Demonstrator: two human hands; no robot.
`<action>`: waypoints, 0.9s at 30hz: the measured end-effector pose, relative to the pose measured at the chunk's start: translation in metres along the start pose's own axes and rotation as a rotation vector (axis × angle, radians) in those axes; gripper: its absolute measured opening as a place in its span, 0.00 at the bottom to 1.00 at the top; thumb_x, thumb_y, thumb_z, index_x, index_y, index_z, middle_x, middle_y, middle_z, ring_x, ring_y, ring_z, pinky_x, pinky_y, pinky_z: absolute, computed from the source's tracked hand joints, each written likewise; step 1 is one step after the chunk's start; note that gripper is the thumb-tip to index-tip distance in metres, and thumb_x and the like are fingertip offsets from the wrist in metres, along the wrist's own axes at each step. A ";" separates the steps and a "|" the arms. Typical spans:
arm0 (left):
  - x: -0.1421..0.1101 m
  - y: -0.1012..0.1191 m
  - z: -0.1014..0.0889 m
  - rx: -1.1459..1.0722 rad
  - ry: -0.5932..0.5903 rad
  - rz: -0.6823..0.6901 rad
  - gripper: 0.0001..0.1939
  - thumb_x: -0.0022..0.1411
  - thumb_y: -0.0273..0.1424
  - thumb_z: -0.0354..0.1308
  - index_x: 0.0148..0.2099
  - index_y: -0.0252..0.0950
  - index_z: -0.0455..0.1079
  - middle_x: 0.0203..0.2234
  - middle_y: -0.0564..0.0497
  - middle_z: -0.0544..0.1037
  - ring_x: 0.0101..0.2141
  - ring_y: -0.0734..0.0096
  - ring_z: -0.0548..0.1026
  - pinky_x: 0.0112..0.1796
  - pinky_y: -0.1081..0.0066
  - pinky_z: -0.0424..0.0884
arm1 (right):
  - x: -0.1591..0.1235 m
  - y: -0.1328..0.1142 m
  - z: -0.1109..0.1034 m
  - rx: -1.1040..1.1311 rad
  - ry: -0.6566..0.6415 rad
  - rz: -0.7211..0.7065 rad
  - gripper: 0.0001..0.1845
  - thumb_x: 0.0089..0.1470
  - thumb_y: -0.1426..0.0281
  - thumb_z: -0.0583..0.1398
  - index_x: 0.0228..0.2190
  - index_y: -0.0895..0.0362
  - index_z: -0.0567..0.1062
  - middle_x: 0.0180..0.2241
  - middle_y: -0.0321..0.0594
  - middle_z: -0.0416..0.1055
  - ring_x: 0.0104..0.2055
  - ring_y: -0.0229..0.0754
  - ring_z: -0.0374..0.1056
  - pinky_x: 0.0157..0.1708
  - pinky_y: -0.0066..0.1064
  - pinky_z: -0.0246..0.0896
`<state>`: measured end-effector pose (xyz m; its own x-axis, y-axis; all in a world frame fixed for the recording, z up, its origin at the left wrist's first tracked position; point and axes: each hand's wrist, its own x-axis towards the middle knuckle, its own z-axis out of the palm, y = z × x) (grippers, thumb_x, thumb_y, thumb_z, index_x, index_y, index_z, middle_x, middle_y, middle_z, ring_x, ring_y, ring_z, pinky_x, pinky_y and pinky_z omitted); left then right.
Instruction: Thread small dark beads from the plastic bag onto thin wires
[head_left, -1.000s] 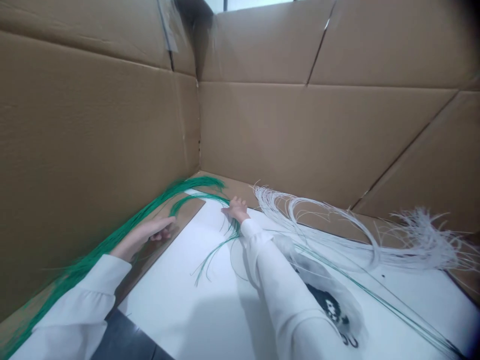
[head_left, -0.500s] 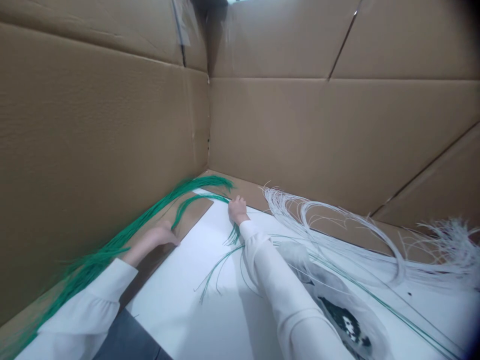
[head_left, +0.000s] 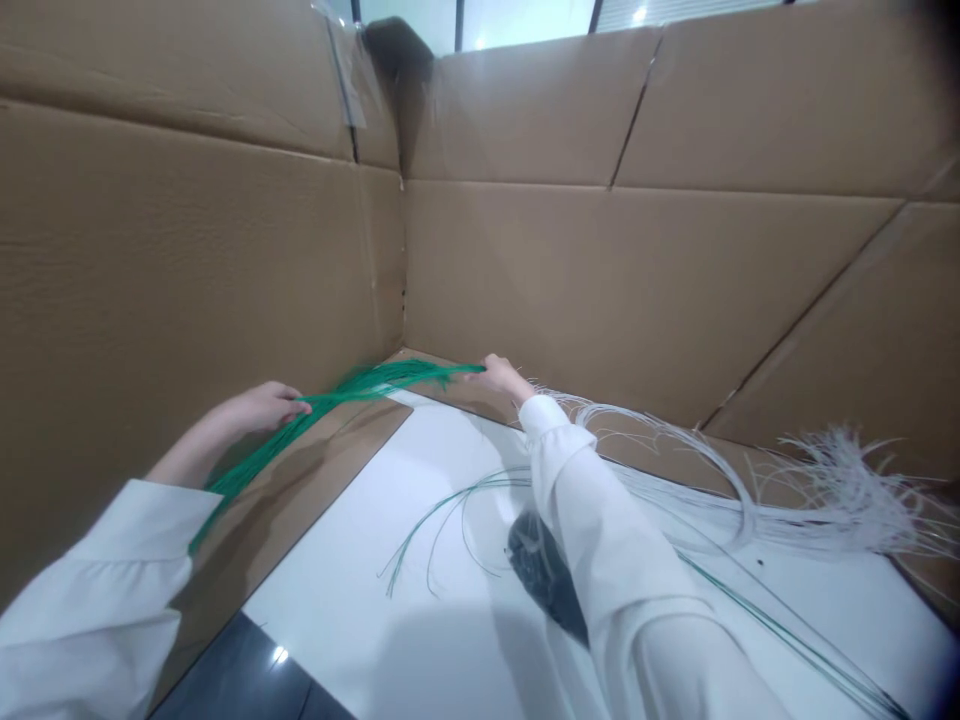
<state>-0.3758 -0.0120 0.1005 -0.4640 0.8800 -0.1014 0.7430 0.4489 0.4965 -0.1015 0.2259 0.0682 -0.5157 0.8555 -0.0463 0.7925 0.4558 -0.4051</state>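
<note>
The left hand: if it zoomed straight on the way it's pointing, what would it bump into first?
Most likely more of the green strings, which stretch just ahead of the left hand; it pinches some of them. Depth is hard to judge, though; beyond them is a cardboard wall.

Green strands [head_left: 357, 388], white strands [head_left: 832, 530] (faintly greyish), brown cardboard [head_left: 637, 290], white sleeves [head_left: 626, 550].

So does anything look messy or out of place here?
Yes: the white strands splay into a frizzy mess at the picture's right, and some green strands lie loose on the white sheet, apart from the held green bundle.
</note>
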 end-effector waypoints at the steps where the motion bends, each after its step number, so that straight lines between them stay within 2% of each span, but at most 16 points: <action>1: -0.001 0.003 -0.011 0.030 -0.012 0.014 0.15 0.49 0.39 0.54 0.26 0.30 0.69 0.13 0.55 0.62 0.16 0.77 0.59 0.18 0.76 0.57 | -0.003 0.003 -0.010 -0.001 0.007 -0.014 0.17 0.55 0.64 0.55 0.44 0.59 0.67 0.45 0.44 0.66 0.43 0.43 0.66 0.40 0.39 0.64; 4: -0.002 0.011 -0.040 0.139 0.032 0.072 0.19 0.54 0.40 0.49 0.37 0.28 0.70 0.18 0.54 0.67 0.22 0.74 0.62 0.23 0.76 0.60 | -0.015 0.011 -0.035 -0.017 0.050 -0.028 0.25 0.50 0.54 0.56 0.40 0.61 0.70 0.42 0.48 0.70 0.42 0.47 0.67 0.38 0.34 0.62; 7: -0.002 0.017 -0.058 0.252 0.105 0.157 0.20 0.57 0.40 0.46 0.42 0.30 0.70 0.29 0.52 0.73 0.32 0.71 0.66 0.34 0.74 0.62 | -0.028 0.015 -0.042 -0.036 0.062 -0.015 0.34 0.46 0.46 0.53 0.39 0.63 0.71 0.40 0.53 0.71 0.41 0.49 0.68 0.36 0.32 0.61; 10: -0.002 0.024 -0.064 0.372 0.123 0.233 0.21 0.58 0.41 0.44 0.43 0.34 0.69 0.36 0.52 0.74 0.36 0.69 0.68 0.39 0.74 0.62 | -0.042 0.014 -0.030 -0.067 0.049 0.014 0.43 0.43 0.40 0.49 0.42 0.67 0.70 0.42 0.59 0.70 0.43 0.53 0.68 0.36 0.34 0.61; 13: -0.005 0.031 -0.064 0.482 0.151 0.267 0.22 0.60 0.43 0.41 0.46 0.37 0.67 0.38 0.50 0.74 0.34 0.68 0.70 0.37 0.73 0.63 | -0.053 0.008 -0.006 -0.140 0.068 0.028 0.45 0.37 0.42 0.56 0.47 0.63 0.67 0.47 0.58 0.68 0.50 0.58 0.63 0.44 0.40 0.57; 15: -0.009 0.037 -0.065 0.531 0.206 0.249 0.22 0.61 0.44 0.39 0.48 0.39 0.66 0.38 0.47 0.74 0.34 0.64 0.71 0.36 0.69 0.64 | -0.056 0.005 0.009 -0.201 0.096 0.031 0.42 0.36 0.49 0.62 0.49 0.60 0.64 0.48 0.56 0.66 0.53 0.59 0.59 0.49 0.44 0.52; 16: -0.011 0.040 -0.067 0.573 0.244 0.233 0.23 0.61 0.45 0.38 0.49 0.40 0.65 0.38 0.46 0.74 0.34 0.61 0.71 0.35 0.67 0.64 | -0.056 0.004 0.014 -0.228 0.105 0.036 0.38 0.39 0.53 0.63 0.49 0.60 0.65 0.48 0.55 0.66 0.53 0.57 0.59 0.49 0.45 0.52; 19: -0.018 0.048 -0.074 0.794 0.390 0.192 0.25 0.62 0.47 0.34 0.49 0.41 0.64 0.35 0.42 0.75 0.33 0.55 0.73 0.31 0.64 0.65 | -0.051 0.007 0.022 -0.286 0.104 0.060 0.20 0.52 0.64 0.58 0.46 0.60 0.67 0.46 0.49 0.66 0.47 0.47 0.64 0.45 0.42 0.60; 22: -0.021 0.051 -0.080 1.004 0.477 0.224 0.25 0.64 0.45 0.32 0.47 0.37 0.64 0.33 0.40 0.75 0.32 0.53 0.74 0.30 0.62 0.66 | -0.047 0.016 0.020 -0.315 0.104 0.075 0.16 0.55 0.66 0.55 0.45 0.59 0.66 0.46 0.44 0.65 0.43 0.42 0.66 0.41 0.40 0.64; 25: -0.018 0.045 -0.069 1.040 0.389 0.290 0.24 0.63 0.45 0.34 0.45 0.36 0.64 0.35 0.39 0.75 0.34 0.50 0.74 0.32 0.58 0.66 | -0.048 0.028 0.013 -0.333 0.143 0.075 0.16 0.55 0.66 0.55 0.45 0.58 0.66 0.46 0.44 0.65 0.44 0.43 0.65 0.41 0.41 0.64; 27: -0.014 0.036 -0.050 0.999 0.277 0.314 0.26 0.61 0.49 0.37 0.45 0.35 0.65 0.36 0.38 0.75 0.36 0.46 0.74 0.34 0.56 0.66 | -0.052 0.037 0.006 -0.337 0.168 0.071 0.16 0.55 0.66 0.54 0.45 0.59 0.66 0.46 0.44 0.65 0.44 0.43 0.65 0.41 0.41 0.64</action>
<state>-0.3669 -0.0159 0.1632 -0.1842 0.9684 0.1684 0.8465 0.2434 -0.4735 -0.0472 0.1974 0.0499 -0.4173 0.9034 0.0987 0.9013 0.4253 -0.0822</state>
